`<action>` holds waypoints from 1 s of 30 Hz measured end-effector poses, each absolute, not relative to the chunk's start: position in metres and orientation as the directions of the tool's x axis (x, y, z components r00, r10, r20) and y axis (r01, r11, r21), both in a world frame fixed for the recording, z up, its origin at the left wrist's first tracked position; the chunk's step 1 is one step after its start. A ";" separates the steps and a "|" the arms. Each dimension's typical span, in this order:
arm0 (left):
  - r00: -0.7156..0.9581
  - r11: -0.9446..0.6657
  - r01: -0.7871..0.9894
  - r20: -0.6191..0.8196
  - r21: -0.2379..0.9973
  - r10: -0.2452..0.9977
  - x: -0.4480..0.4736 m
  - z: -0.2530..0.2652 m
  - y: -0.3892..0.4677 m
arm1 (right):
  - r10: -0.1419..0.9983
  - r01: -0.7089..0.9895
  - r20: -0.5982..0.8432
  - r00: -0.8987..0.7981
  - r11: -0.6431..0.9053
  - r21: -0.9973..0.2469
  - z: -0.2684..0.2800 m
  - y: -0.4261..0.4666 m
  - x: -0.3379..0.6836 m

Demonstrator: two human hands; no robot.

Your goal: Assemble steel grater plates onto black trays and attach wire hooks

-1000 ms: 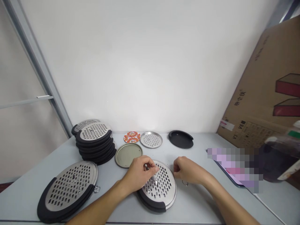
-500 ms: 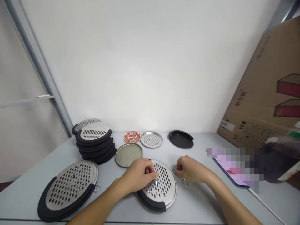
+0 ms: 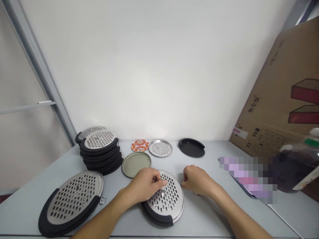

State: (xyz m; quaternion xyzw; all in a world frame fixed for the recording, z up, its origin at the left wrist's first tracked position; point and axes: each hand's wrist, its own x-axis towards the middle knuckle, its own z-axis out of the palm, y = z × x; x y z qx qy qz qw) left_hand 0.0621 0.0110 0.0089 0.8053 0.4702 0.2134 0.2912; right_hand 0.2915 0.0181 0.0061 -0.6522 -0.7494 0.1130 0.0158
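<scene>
This looks like a small indoor workshop or assembly spot: a plain pale table (image 3: 199, 219) against a white wall (image 3: 159, 73) bears a perforated, black-edged disc (image 3: 166, 200), a stack (image 3: 100, 152) of similar ones, and single parts such as a black tray (image 3: 191, 148) and a silver disc (image 3: 160, 148). A large printed cardboard box (image 3: 279, 109) at the right adds a storeroom look. Whether the building is a factory or a home, I cannot tell.
</scene>
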 end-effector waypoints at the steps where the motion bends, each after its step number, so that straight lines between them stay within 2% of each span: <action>1: 0.460 -0.399 0.626 0.097 0.670 0.883 0.063 0.008 0.011 | 0.983 0.973 -0.117 -0.140 0.114 -0.201 0.007 0.018 0.291; 5: 0.409 -0.414 0.567 0.193 0.712 0.892 0.063 0.005 0.013 | 0.993 0.940 -0.027 -0.116 0.101 -0.326 0.012 0.018 0.291; 9: 0.386 -0.323 0.457 0.142 0.829 0.911 0.063 0.006 0.015 | 0.974 0.818 0.114 -0.193 0.225 -0.529 0.023 0.013 0.287; 11: 0.410 -0.251 0.386 0.079 0.888 0.909 0.063 0.008 0.015 | 0.962 0.737 0.114 -0.246 0.263 -0.623 0.032 0.007 0.280; 15: 0.470 -0.109 0.248 -0.021 0.963 0.882 0.060 0.016 0.015 | 0.940 0.594 0.005 -0.340 0.219 -0.774 0.050 0.001 0.261; 18: 0.496 -0.020 0.174 -0.070 0.985 0.865 0.057 0.019 0.015 | 0.912 0.535 -0.010 -0.410 0.232 -0.813 0.056 0.004 0.251; 22: 0.499 0.052 0.136 -0.114 0.989 0.859 0.054 0.018 0.017 | 0.911 0.434 0.109 -0.398 0.292 -0.852 0.040 0.007 0.246; 27: 0.569 0.052 0.178 -0.146 0.983 0.809 0.051 0.017 0.018 | 0.892 0.436 0.277 -0.358 0.422 -0.795 0.014 0.001 0.249; 30: 0.570 0.009 0.201 -0.125 0.980 0.812 0.050 0.019 0.017 | 0.891 0.419 0.284 -0.354 0.423 -0.803 0.009 0.001 0.248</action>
